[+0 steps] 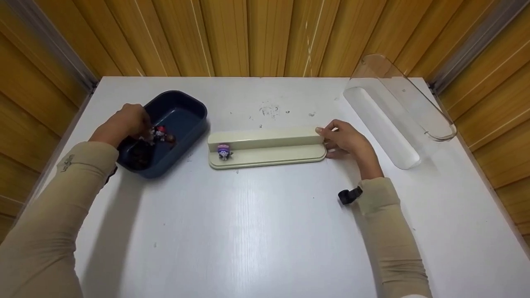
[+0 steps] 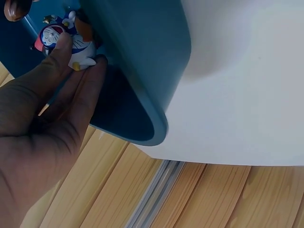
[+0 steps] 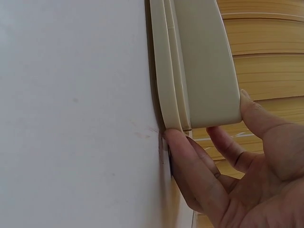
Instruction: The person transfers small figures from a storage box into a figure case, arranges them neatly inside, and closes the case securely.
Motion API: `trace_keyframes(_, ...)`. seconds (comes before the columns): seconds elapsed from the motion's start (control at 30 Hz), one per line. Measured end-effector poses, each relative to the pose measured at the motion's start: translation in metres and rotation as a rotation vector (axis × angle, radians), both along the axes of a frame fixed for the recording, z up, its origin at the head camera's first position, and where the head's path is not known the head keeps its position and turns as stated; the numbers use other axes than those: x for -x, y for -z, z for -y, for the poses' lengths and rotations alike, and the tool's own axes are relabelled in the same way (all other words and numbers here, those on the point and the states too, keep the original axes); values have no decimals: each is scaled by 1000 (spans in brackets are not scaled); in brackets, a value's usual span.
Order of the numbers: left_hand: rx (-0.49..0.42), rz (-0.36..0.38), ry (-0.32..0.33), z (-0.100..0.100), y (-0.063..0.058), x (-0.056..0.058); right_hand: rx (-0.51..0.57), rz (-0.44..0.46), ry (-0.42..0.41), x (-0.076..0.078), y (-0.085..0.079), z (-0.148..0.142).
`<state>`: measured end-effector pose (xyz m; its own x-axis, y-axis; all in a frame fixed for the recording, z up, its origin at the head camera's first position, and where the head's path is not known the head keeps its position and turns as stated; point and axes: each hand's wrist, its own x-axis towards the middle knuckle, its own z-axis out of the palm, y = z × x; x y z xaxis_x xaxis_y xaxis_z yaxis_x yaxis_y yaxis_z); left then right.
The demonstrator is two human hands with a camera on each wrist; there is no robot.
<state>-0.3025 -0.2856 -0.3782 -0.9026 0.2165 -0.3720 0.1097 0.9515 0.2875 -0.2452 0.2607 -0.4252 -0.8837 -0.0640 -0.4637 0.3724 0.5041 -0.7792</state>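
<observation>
My left hand [image 1: 129, 119] reaches into the dark blue bin [image 1: 193, 108]. In the left wrist view its thumb and fingers pinch a small blue-and-white cartoon cat figurine [image 2: 82, 51]. Other small figurines [image 1: 160, 132] lie beside it on the bin floor. A cream stepped display base [image 1: 273, 155] lies mid-table, and a purple-topped figurine [image 1: 224, 152] stands on its lower step at the left end. At the base's right end is my right hand [image 1: 347, 138], gripping it with the thumb at the upper step's edge and the fingers against the end.
A clear long cover [image 1: 408, 99] with a white bottom lies at the table's right rear. Wooden slat walls [image 1: 265, 37] close off the back and both sides of the white table [image 1: 248, 231].
</observation>
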Motion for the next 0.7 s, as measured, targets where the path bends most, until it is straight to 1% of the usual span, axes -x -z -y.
trace_keyframes(0.27, -48, 23, -29, 6, 0, -2, 1, -13, -11, -2, 1, 3)
trace_keyframes(0.37, -30, 0, -7, 9, 0, -3, 17, -17, -9, -3, 2, 4)
trace_keyframes(0.47, -15, -18, 10, 9, 1, -3, 25, -19, 2, -4, 3, 4)
trace_keyframes(0.5, -10, -25, 13, 8, 1, -3, 27, -19, 5, -4, 3, 3)
trace_keyframes(0.6, -12, -33, -5, 3, 0, -7, 17, -23, 0, -4, 3, 3)
trace_keyframes(0.7, 30, -62, 5, -5, 0, -12, 8, -21, -12, -4, 4, 1)
